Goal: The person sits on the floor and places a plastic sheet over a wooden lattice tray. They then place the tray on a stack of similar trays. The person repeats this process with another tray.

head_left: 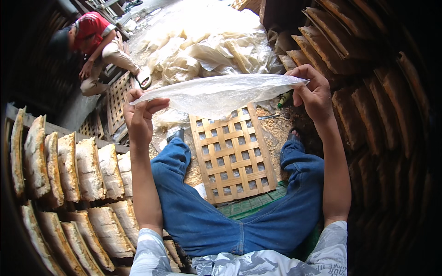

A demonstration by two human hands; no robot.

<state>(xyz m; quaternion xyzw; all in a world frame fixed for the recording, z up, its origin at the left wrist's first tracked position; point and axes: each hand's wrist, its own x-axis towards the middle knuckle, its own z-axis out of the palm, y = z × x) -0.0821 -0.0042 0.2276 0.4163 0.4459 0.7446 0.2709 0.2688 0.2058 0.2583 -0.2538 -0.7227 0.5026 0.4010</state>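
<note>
A clear plastic sheet (221,91) is stretched between my two hands, its upper edge bowed and its lower part hanging in a loose curve. My left hand (140,110) pinches one corner between thumb and fingers. The opposite corner is gripped by my right hand (308,88). Below and behind the sheet, a woven bamboo lattice panel (229,153) in a wooden frame lies between my legs. The hanging sheet overlaps the panel's far edge. Greyish material shows through the lattice gaps. Under the panel's near end is a green plastic crate or stool (253,203).
Crumpled plastic sheets (207,48) form a large heap ahead. Racks of pale, crusted slabs stand at left (89,169) and right (373,114). A person in a red shirt (91,32) sits at upper left, beside another lattice panel (119,100). Crumbs (269,138) litter the floor.
</note>
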